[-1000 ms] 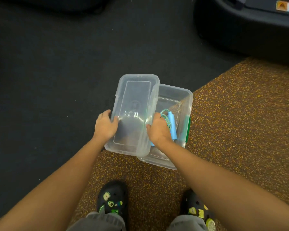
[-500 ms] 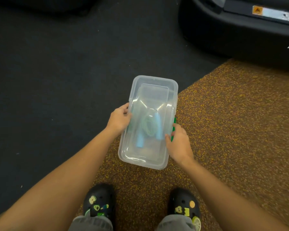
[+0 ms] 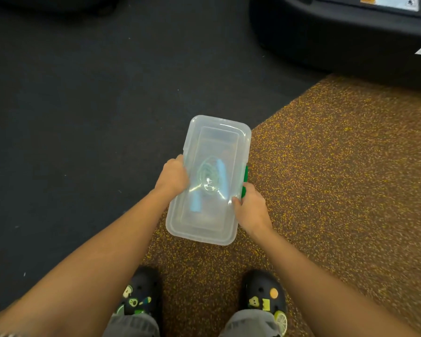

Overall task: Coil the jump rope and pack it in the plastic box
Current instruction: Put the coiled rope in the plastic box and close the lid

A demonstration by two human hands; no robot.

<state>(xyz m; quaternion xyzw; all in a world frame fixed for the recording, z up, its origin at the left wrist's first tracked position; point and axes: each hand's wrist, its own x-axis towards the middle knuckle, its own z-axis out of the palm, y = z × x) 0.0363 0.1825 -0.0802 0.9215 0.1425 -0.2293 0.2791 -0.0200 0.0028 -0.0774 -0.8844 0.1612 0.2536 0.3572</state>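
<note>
Plastic box [image 3: 206, 229]: clear, rectangular with rounded corners, lid on, green clasp [image 3: 245, 177] on its right side; held between both hands.
Jump rope [image 3: 208, 171]: inside the box, hazy through the lid; teal cord coiled, pale blue handles.
Left hand [image 3: 173, 177]: fingers curled, gripping the box's left edge.
Right hand [image 3: 252, 209]: thumb on the lid, fingers gripping the right edge.

Clear plastic box [image 3: 206, 229] — lid [image 3: 216, 132] on; coiled jump rope [image 3: 208, 172] with blue handles inside.
</note>
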